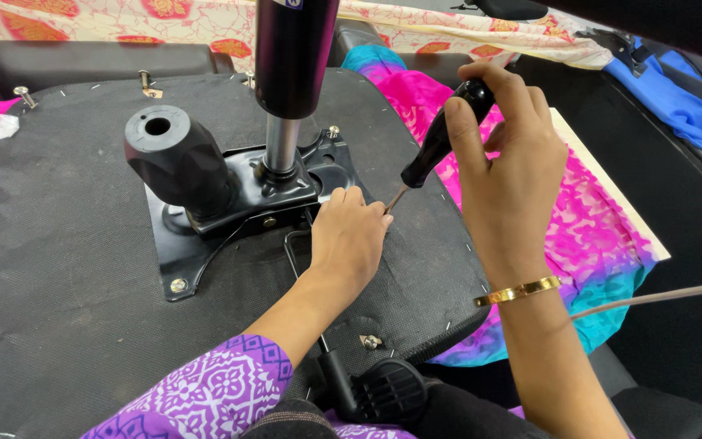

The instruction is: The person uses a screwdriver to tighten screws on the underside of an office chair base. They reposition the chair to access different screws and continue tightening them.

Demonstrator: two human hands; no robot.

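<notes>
An office chair seat lies upside down, its black fabric underside (67,268) facing up. A black metal mechanism plate (205,236) is bolted to it, with a gas cylinder (290,81) rising from the middle and a black knob (176,158) on its left. My right hand (501,171) is shut on the black handle of a screwdriver (440,138), whose thin shaft slants down toward the plate's right edge. My left hand (349,240) rests fingers-down on the seat at the plate's right edge, its fingertips by the screwdriver tip, which they hide.
Loose bolts (23,96) stand near the seat's far edge and one bolt (370,342) near the front. A lever with a black paddle (387,390) lies at the front. Pink and teal cloth (587,236) covers the surface to the right; a grey cable (660,297) crosses it.
</notes>
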